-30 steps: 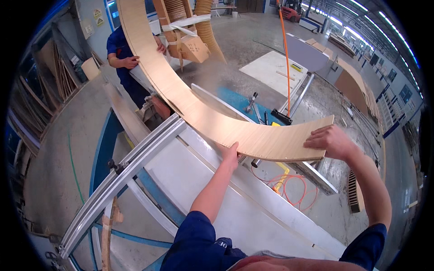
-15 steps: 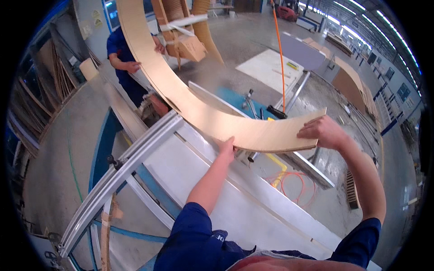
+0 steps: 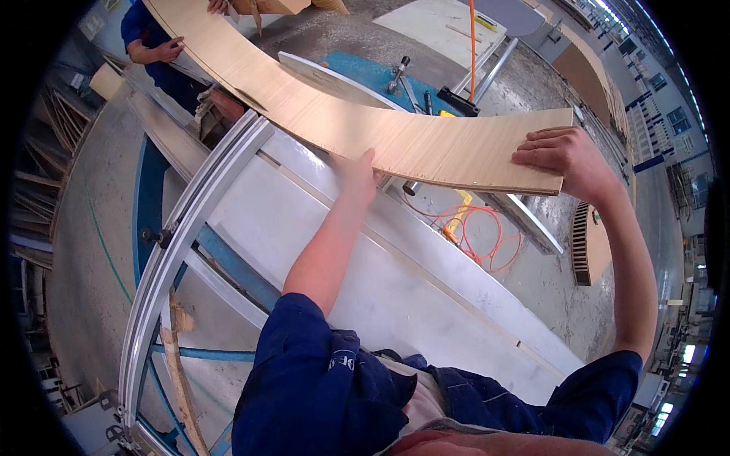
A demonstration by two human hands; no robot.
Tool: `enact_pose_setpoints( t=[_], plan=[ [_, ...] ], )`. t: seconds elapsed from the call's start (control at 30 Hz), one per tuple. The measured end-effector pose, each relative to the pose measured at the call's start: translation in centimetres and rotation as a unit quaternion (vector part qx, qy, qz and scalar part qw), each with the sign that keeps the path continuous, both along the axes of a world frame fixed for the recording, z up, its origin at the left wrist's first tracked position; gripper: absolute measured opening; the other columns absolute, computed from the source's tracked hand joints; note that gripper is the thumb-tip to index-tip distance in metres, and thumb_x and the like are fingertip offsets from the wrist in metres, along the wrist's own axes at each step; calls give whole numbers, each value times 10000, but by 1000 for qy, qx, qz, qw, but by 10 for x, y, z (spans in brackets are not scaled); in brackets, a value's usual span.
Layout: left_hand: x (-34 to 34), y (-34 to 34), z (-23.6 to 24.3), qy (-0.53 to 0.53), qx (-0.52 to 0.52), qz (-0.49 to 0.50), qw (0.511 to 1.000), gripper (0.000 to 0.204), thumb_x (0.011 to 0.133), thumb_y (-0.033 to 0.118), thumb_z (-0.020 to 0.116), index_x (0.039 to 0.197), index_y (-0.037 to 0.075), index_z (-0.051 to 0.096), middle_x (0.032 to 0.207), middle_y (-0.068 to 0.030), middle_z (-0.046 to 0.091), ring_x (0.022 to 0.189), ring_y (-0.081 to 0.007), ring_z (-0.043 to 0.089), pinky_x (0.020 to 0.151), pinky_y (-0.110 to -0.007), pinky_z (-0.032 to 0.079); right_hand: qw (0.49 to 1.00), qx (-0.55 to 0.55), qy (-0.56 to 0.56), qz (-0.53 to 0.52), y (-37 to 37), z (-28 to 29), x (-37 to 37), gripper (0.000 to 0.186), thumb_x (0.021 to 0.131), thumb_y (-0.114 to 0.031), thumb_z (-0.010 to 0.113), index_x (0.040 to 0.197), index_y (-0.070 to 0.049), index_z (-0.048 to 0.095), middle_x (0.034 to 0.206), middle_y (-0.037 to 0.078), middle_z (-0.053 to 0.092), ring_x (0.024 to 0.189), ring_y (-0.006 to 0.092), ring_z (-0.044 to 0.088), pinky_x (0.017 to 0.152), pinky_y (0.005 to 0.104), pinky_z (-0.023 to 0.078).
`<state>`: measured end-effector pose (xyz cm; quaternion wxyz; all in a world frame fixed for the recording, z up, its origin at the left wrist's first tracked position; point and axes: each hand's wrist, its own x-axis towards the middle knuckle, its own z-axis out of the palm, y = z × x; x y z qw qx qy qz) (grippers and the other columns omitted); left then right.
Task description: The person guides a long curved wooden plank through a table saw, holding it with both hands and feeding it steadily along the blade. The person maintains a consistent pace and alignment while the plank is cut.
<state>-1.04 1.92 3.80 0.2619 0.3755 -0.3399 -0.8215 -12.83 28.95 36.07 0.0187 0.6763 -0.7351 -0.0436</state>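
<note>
A long curved plywood panel (image 3: 426, 144) stretches from the upper left to the right above the metal saw table. My right hand (image 3: 559, 156) is closed on its right end, fingers lying over the top face. With my left hand (image 3: 357, 178) I grip the near edge; the thumb shows at the rim, and the other fingers are hidden beneath. A co-worker's hand (image 3: 169, 50) touches the panel's far part at the upper left, and their other hand is on its opposite edge.
The saw table (image 3: 456, 319) has a long slot and a sliding rail (image 3: 194, 190) on its left. A blue plate (image 3: 357, 68) with a clamp lies beyond the panel. An orange cable (image 3: 498, 243) coils on the floor. Plywood sheets (image 3: 593, 76) stand at the right.
The whole view has shifted, so the panel and both my hands appear higher in the picture. Both my hands keep their hold, and the co-worker still holds the far part.
</note>
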Motion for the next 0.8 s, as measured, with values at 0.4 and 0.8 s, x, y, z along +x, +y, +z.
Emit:
enact_pose_setpoints(
  t=[0.4, 0.8],
  plan=[
    [-1, 2, 10, -26, 32, 19, 999, 920, 915, 13, 639, 1535, 331, 38, 1379, -108, 438, 1031, -223, 575, 594, -322, 484, 1000, 17, 12, 12, -3, 3, -1, 418, 692, -81, 763, 1108, -120, 771, 1132, 57, 749, 1124, 303, 687, 990, 403, 553],
    [5, 3, 15, -17, 41, 5, 999, 972, 916, 1, 639, 1563, 330, -9, 1462, -111, 371, 1173, -259, 534, 749, -411, 514, 999, -8, 15, 50, -3, 1, -5, 382, 697, -129, 742, 1074, -84, 777, 1073, 80, 762, 1072, 311, 710, 966, 410, 574]
  ],
)
